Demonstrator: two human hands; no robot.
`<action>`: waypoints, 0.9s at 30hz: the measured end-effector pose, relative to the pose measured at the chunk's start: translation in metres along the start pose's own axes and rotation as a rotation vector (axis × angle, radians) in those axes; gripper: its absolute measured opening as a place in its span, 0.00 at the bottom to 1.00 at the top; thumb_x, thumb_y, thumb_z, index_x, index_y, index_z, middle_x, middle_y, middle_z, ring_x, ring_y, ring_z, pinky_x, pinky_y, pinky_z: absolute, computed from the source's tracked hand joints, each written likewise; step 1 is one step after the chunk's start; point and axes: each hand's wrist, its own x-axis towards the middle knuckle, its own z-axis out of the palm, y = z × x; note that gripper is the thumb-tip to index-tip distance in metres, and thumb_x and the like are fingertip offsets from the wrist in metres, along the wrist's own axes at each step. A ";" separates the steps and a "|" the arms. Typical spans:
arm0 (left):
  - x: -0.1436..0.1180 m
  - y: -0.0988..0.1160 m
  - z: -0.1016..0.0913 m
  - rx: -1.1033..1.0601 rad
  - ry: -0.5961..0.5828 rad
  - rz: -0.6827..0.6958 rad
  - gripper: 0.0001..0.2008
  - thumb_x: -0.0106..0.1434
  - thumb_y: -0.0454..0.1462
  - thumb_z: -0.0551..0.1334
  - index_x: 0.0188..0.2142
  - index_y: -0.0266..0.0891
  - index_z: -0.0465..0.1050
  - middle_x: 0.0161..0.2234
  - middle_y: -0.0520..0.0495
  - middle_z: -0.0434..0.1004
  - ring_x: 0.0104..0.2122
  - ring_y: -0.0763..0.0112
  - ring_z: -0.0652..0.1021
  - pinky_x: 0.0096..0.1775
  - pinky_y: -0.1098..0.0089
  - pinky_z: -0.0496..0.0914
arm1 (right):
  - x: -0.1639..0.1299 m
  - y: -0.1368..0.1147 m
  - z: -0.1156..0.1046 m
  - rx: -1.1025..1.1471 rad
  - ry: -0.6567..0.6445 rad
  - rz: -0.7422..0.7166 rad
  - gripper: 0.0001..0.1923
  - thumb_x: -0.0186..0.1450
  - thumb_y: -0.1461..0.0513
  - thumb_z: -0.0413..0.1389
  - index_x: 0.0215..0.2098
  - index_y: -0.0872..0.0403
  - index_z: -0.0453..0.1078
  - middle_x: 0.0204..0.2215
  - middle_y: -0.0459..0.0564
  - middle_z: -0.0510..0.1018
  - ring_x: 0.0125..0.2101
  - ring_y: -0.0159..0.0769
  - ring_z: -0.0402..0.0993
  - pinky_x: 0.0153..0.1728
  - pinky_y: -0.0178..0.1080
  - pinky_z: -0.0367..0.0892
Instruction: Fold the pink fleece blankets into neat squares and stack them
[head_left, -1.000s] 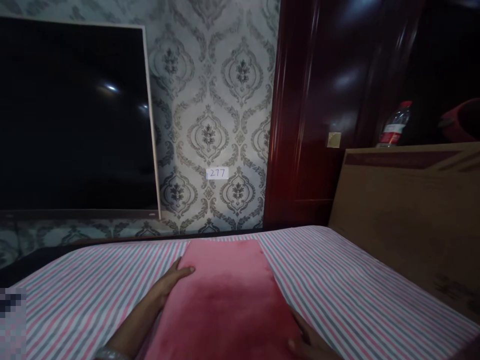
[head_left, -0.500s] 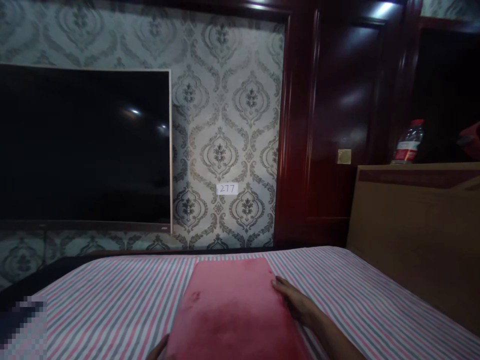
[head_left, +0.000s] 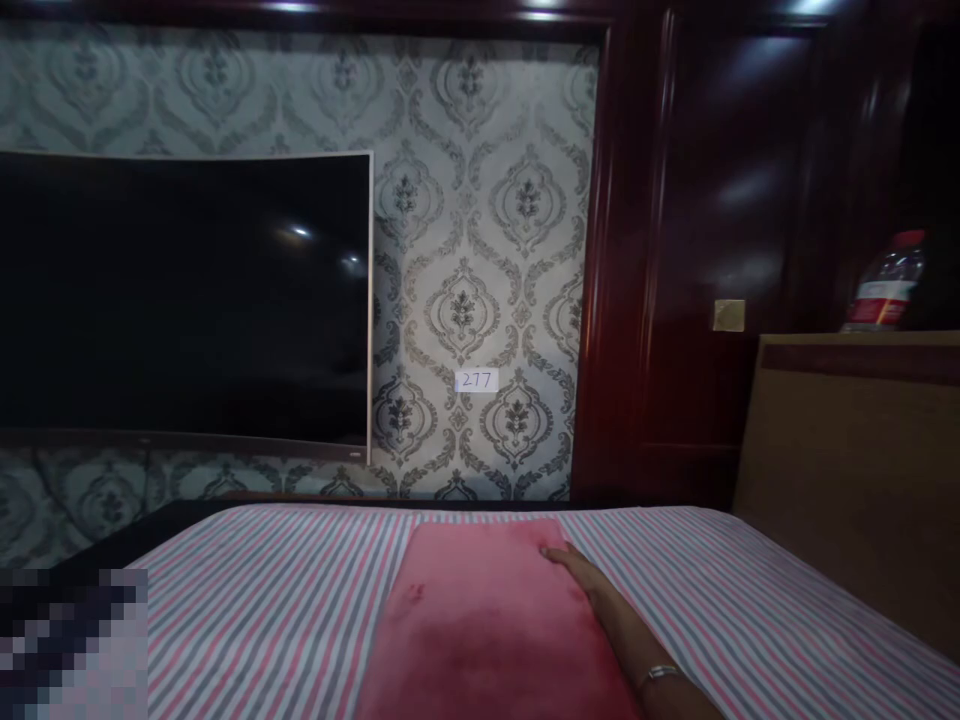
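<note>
A flat, rectangular pink velvety cushion (head_left: 480, 610) lies on the striped bedding, its near end cut off by the bottom of the picture. It has darker marks in its nap. My right hand (head_left: 574, 570) is at its far right edge, thumb on top and the other fingers along the side, partly hidden; it looks closed on that edge. A silver bracelet (head_left: 662, 672) circles my right wrist. My left hand is out of the picture.
Pink, grey and white striped bedding (head_left: 277, 610) spreads beneath. A large cardboard box (head_left: 847, 470) stands at the right with a plastic bottle (head_left: 889, 285) on top. Behind are a television (head_left: 187, 300), a paper label reading 277 (head_left: 477, 380) and a dark wooden panel (head_left: 720, 220).
My left hand, at the cushion's left edge before, has gone out of view. My right hand has slid slightly farther along the right edge, baring the bracelet. The view has turned left.
</note>
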 end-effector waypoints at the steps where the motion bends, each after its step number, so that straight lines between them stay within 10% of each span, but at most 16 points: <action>1: -0.004 0.005 0.003 -0.007 0.012 0.017 0.36 0.52 0.64 0.60 0.61 0.78 0.58 0.50 0.47 0.80 0.50 0.34 0.77 0.40 0.32 0.74 | 0.000 -0.004 0.003 -0.002 0.013 -0.006 0.31 0.44 0.51 0.68 0.46 0.52 0.74 0.43 0.57 0.82 0.55 0.56 0.73 0.59 0.53 0.63; 9: -0.047 -0.003 0.056 -0.146 0.137 0.359 0.31 0.51 0.55 0.69 0.55 0.55 0.73 0.46 0.42 0.82 0.47 0.42 0.80 0.40 0.51 0.80 | -0.031 -0.088 0.010 0.140 0.189 -0.266 0.24 0.43 0.59 0.69 0.38 0.52 0.72 0.31 0.46 0.82 0.38 0.44 0.79 0.43 0.43 0.74; 13: -0.050 0.036 0.061 -0.202 0.199 0.495 0.16 0.51 0.37 0.70 0.41 0.40 0.77 0.37 0.49 0.83 0.38 0.63 0.82 0.38 0.70 0.77 | -0.087 -0.111 0.002 0.237 0.246 -0.365 0.22 0.49 0.59 0.69 0.41 0.50 0.72 0.37 0.45 0.82 0.41 0.43 0.78 0.44 0.42 0.75; 17: -0.022 0.060 0.051 -0.208 0.136 0.394 0.13 0.50 0.31 0.68 0.38 0.36 0.77 0.28 0.50 0.81 0.25 0.70 0.78 0.31 0.72 0.74 | -0.151 -0.058 -0.001 0.222 0.187 -0.198 0.24 0.56 0.55 0.66 0.50 0.48 0.72 0.48 0.50 0.81 0.49 0.52 0.77 0.48 0.51 0.75; 22: -0.010 0.012 0.042 -0.162 0.144 0.171 0.20 0.51 0.37 0.72 0.44 0.34 0.76 0.32 0.43 0.82 0.29 0.62 0.81 0.30 0.69 0.73 | -0.180 0.033 -0.024 0.162 0.176 0.197 0.23 0.56 0.49 0.64 0.45 0.52 0.73 0.44 0.58 0.83 0.50 0.59 0.77 0.50 0.56 0.73; 27: -0.026 -0.023 0.035 -0.086 0.172 0.081 0.37 0.51 0.42 0.75 0.58 0.38 0.68 0.39 0.40 0.82 0.33 0.59 0.82 0.31 0.68 0.74 | -0.163 0.023 -0.042 0.256 0.166 0.274 0.21 0.60 0.48 0.60 0.45 0.53 0.73 0.46 0.58 0.82 0.51 0.55 0.77 0.52 0.54 0.73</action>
